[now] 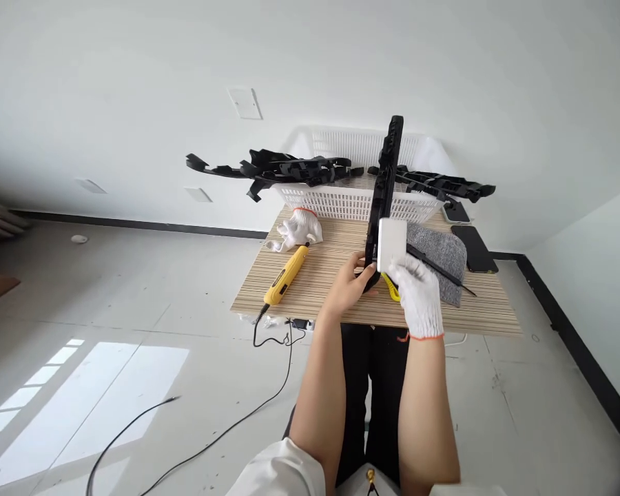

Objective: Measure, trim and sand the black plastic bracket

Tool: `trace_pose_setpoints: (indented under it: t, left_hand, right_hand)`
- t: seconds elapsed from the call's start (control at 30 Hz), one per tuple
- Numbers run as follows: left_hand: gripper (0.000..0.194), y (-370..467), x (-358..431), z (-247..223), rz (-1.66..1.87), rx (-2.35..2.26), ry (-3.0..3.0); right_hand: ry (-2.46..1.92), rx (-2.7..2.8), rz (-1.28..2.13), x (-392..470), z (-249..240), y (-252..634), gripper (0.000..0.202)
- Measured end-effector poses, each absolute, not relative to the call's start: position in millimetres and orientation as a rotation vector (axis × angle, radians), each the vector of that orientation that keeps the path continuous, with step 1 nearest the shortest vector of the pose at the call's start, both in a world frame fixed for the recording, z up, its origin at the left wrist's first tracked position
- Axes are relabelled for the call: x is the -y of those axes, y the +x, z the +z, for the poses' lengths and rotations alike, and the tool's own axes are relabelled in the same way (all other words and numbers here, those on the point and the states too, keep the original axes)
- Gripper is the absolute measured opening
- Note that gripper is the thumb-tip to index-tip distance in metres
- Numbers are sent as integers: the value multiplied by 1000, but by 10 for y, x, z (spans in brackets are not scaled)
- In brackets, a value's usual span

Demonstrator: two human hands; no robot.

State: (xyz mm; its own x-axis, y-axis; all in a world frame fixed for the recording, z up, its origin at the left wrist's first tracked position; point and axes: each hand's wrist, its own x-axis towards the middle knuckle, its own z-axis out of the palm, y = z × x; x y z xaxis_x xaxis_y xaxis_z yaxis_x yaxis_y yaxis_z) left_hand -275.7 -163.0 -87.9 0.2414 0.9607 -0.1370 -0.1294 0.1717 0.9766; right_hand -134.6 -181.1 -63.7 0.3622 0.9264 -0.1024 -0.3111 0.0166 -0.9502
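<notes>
My bare left hand grips the lower end of a long black plastic part, which stands nearly upright over the table. In my right hand, which wears a white knit glove with an orange cuff, is a flat white rectangular block. The block's left edge is against or very close to the black part; contact cannot be made out. Beneath the hands a bit of a yellow object shows, mostly hidden. Just right of the block, a thin black stick-like tool lies across a folded grey cloth.
A white plastic basket at the wall holds several black plastic parts that jut over its sides. On the wooden table lie a yellow corded tool, a white glove and a black phone. Cables trail on the floor.
</notes>
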Motion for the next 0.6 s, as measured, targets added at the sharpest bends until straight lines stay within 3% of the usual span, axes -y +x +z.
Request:
trace_pose_setpoints:
  t: [0.33,0.6]
  left_hand:
    - [54,-2834,1583,-945,1050,-962,1066]
    - [47,-2845,1635,-841,1028,-921,970]
  right_hand:
    - [-963,616,1113,1888,-827,-1325,31]
    - [-728,796,866,1086,-169,-1180,44]
